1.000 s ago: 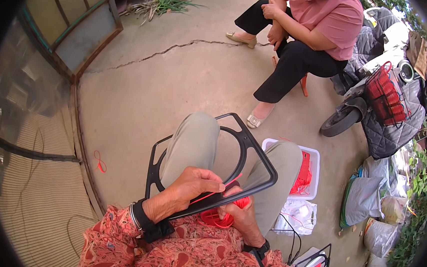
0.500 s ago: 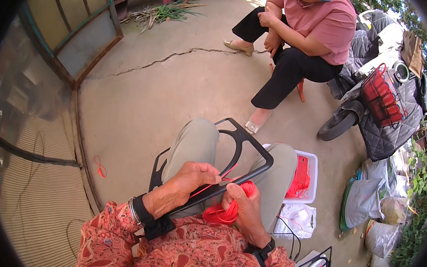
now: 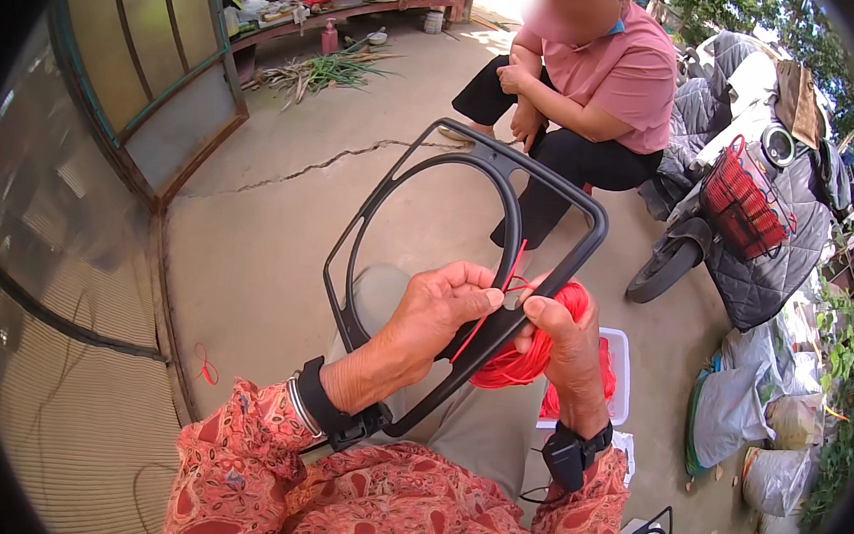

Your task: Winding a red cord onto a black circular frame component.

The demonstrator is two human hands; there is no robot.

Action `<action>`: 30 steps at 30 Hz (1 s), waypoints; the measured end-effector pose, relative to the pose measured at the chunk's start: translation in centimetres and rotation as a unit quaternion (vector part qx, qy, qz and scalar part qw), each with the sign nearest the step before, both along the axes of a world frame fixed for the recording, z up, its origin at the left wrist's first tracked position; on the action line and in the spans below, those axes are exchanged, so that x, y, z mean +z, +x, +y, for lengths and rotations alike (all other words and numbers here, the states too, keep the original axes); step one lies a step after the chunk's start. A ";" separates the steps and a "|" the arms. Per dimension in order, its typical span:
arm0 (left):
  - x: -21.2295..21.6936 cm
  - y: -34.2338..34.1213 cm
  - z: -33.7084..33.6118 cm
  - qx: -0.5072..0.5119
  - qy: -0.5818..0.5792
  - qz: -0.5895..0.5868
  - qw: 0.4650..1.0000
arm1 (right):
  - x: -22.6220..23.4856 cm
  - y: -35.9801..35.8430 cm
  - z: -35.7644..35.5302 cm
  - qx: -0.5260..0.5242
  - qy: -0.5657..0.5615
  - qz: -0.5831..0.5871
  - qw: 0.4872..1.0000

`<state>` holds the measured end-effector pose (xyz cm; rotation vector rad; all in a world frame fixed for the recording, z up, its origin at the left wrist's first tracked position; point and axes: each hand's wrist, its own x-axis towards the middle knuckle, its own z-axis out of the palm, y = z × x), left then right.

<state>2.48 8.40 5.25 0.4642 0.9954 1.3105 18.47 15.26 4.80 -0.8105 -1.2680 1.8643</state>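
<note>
Left fingers pinch soft red cord, right fingers clasp its skein; grip the likely light, rigid black frame between them.

Right hand holding red cord beside black frame

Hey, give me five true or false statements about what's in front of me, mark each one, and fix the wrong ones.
1. The right hand holds a bundle of red cord. True.

2. The left hand rests on the floor. False: it is at the black frame, by a red strand.

3. The seated person wears a pink top. True.

4. The red basket hangs on the door. False: it is off to the right, near a dark wheel.

5. Something red shows inside the white tub. True.
</note>
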 end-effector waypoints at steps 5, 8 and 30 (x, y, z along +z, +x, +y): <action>-2.6 -0.7 -0.3 -0.011 -0.026 0.034 0.999 | -2.3 0.6 0.5 0.016 -0.050 -0.009 0.999; -3.8 -1.1 -0.3 -0.074 -0.049 0.034 0.995 | -3.4 1.4 1.3 0.039 -0.075 -0.009 0.996; -6.7 -2.8 -3.7 -0.050 -0.064 0.037 0.996 | -7.7 1.2 1.4 0.181 -0.105 -0.018 0.978</action>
